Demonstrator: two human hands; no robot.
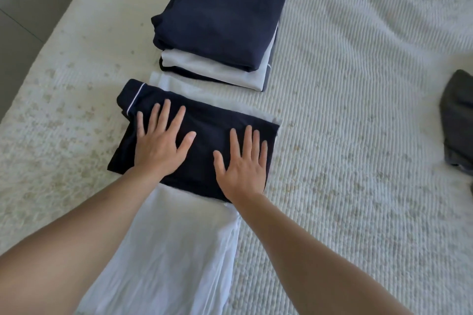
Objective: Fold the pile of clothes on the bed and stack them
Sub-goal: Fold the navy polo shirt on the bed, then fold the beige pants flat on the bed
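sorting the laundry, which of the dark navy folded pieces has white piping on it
The navy garment under both flat hands: a thin white line runs near its far-left corner. The navy top crowning the stack is plain.

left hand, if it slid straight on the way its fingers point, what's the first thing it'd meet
The left hand lies flat on the folded navy garment. Straight ahead it would probably cross the white cloth beneath, then meet the stack of folded clothes.

Soft, even daylight is filling the scene, shadows are staying faint, and wide-angle distortion is bending the slightly blurred edges.
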